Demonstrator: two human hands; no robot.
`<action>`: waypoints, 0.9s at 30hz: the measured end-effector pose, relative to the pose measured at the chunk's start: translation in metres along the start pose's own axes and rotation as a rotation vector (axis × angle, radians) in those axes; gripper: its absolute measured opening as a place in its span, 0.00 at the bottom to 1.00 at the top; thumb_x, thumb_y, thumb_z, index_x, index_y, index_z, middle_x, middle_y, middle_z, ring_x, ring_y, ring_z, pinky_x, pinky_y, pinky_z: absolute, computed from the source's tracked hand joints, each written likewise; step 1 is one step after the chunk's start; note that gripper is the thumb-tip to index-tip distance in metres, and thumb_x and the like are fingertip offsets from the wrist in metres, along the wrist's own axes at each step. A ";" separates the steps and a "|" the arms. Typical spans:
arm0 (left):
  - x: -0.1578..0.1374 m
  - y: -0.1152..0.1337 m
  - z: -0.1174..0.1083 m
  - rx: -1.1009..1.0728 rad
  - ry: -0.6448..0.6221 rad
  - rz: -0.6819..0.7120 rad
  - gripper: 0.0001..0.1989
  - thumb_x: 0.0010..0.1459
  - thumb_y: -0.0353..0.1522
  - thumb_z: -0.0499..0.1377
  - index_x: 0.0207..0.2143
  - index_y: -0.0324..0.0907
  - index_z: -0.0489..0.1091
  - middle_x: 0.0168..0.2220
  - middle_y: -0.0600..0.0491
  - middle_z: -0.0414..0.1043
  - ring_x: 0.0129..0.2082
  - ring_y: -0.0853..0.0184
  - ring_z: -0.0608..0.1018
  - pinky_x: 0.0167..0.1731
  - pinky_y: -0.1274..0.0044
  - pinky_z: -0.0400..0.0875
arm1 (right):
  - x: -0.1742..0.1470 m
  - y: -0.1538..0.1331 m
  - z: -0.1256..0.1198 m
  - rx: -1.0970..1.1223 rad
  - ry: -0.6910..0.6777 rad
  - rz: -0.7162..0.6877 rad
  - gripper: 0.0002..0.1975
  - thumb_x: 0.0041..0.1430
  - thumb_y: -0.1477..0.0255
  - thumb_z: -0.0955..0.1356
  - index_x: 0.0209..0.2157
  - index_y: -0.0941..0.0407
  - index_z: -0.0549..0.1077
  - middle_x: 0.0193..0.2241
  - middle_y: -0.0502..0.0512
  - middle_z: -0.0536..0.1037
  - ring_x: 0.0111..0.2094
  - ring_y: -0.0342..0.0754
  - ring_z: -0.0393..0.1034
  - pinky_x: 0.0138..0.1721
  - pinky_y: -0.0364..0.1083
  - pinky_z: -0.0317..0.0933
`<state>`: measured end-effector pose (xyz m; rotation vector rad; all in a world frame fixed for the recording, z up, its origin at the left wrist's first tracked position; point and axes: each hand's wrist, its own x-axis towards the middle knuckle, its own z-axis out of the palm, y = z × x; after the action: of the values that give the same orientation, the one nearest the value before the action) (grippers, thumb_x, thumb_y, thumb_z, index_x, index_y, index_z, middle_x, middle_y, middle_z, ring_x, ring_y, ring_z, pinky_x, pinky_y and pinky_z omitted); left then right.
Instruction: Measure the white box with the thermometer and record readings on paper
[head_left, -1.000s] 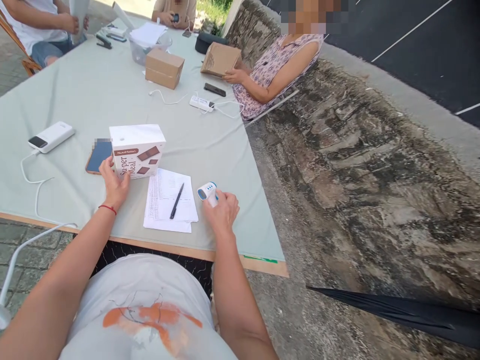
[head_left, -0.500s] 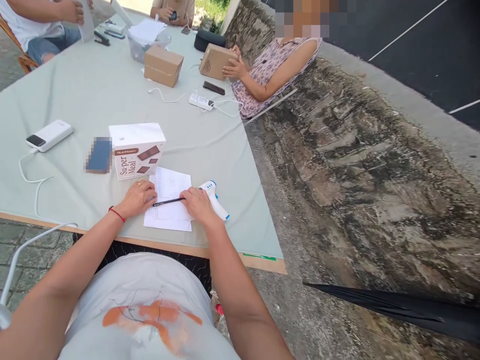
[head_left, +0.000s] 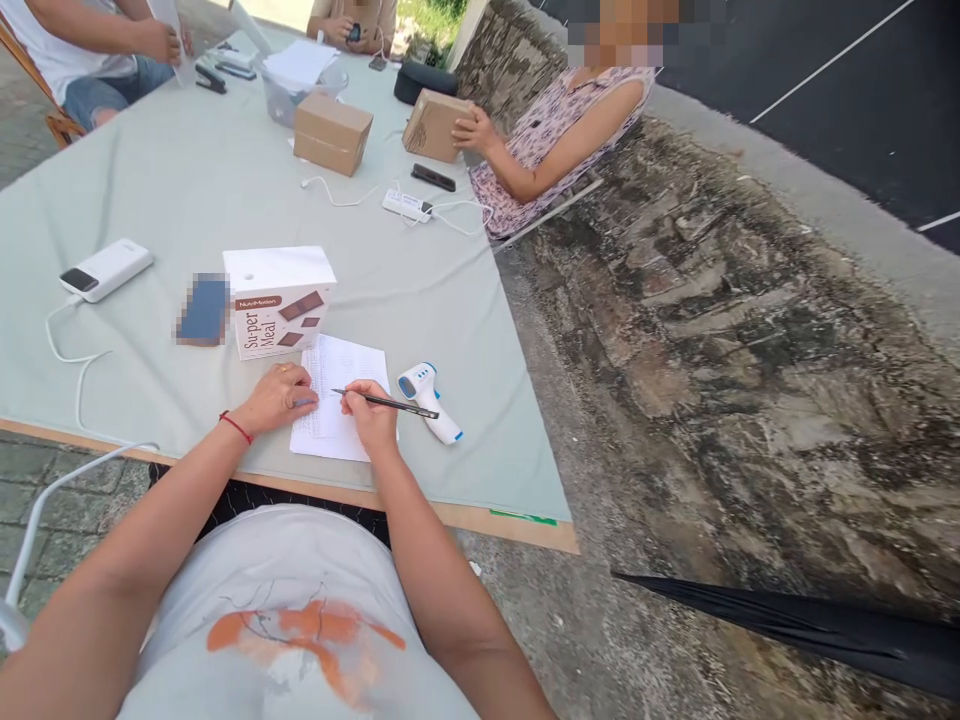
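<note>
My right hand (head_left: 373,418) is closed around a slim black pen (head_left: 409,407), whose tip points left over the paper. White sheets of paper (head_left: 337,442) with small printed or written lines lie under it. At their left edge rests my left hand (head_left: 276,397), fingers curled together; a small greyish thing shows at its fingertips, too small to name. Just behind the sheets stands a white box (head_left: 281,300) with brown lettering and pictures of bars. To the right of my right hand lies a white and blue infrared thermometer (head_left: 435,405).
Left of the box are a blurred blue item (head_left: 202,310) and a white power bank (head_left: 106,270) with its cable. Farther back are two cardboard boxes (head_left: 332,135), a dark phone (head_left: 433,178) and a plastic tub (head_left: 281,100). Several people sit around the table (head_left: 187,190).
My right hand has turned and moved left over the paper. The pen, earlier stretched between both hands, now sits in a writing grip. The thermometer is uncovered.
</note>
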<state>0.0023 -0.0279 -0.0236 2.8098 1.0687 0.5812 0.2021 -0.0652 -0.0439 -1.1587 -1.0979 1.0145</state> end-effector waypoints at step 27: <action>0.001 0.001 0.004 -0.008 0.038 0.041 0.12 0.65 0.37 0.57 0.35 0.45 0.80 0.36 0.49 0.71 0.37 0.64 0.71 0.43 0.70 0.63 | -0.010 0.013 0.013 -0.271 0.038 -0.033 0.10 0.46 0.61 0.64 0.25 0.53 0.69 0.24 0.50 0.72 0.29 0.48 0.65 0.35 0.47 0.61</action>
<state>0.0051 -0.0278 -0.0263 2.8307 1.0151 0.6436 0.1868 -0.0712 -0.0574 -1.3653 -1.2471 0.8311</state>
